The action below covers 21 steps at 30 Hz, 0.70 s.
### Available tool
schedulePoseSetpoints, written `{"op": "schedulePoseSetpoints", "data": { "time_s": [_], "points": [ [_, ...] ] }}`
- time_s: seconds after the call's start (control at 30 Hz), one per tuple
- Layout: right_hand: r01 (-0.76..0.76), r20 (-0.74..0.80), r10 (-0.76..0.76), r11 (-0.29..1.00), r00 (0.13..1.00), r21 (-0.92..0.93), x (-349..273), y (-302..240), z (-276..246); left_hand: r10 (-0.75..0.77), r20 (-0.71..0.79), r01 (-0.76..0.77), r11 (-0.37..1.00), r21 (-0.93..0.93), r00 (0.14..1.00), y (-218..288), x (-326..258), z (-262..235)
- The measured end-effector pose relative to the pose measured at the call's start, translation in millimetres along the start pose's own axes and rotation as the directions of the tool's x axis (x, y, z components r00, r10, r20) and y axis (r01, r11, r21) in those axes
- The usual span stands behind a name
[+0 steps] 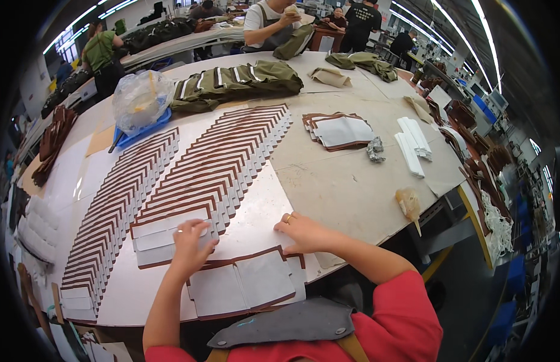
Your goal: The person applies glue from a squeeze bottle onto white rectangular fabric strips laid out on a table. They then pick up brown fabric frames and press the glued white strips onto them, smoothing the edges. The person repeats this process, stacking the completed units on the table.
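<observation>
My left hand (191, 244) reaches over the nearest panel (153, 237) of a long overlapping row of white panels with brown edges. Its thumb and fingers are apart, the fingertips at the pale strip across that panel; whether they press on it I cannot tell. To the right, my right hand (305, 233), with a ring on one finger, is open, palm down, close to the far corner of a small stack of brown-edged white panels (240, 283). This stack lies at the table edge before me. Nothing shows in either hand.
A second overlapping row (114, 223) runs along the left. Beyond lie a blue tray (142, 136) with a plastic-wrapped roll, green fabric pieces (237, 84), another panel pile (340, 131), white strips (412, 145) and a pointed glue bag (408, 205). People stand farther back.
</observation>
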State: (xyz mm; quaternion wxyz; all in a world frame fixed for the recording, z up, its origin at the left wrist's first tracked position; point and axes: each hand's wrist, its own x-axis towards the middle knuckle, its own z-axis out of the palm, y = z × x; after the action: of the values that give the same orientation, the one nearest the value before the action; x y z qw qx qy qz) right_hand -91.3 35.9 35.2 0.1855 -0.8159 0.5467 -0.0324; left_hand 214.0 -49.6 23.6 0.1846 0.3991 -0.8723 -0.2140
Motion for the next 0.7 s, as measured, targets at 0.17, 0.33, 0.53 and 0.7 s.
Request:
{"op": "schedulePoseSetpoints", "data": {
  "time_s": [0.17,0.33,0.53,0.7],
  "points": [
    [-0.186,0.226,0.116,0.929,0.967,0.320,6,-8,2,0.080,0.233,-0.076,0.997,-0.025,0.969,41,-14,20],
    [0.048,-0.056,-0.036,0.971,0.998,0.233,2,-5,22,0.041,0.333,0.001,0.992,-0.127,0.942,50,-8,28],
    [0.101,-0.052,-0.091,0.968,0.994,0.232,3,-8,33,-0.015,0.376,0.081,0.984,-0.161,0.926,59,-5,29],
    [0.056,-0.017,-0.056,0.837,0.998,0.545,-9,-15,31,0.080,0.204,-0.028,0.969,-0.245,0.976,60,-17,43]
  ]
}}
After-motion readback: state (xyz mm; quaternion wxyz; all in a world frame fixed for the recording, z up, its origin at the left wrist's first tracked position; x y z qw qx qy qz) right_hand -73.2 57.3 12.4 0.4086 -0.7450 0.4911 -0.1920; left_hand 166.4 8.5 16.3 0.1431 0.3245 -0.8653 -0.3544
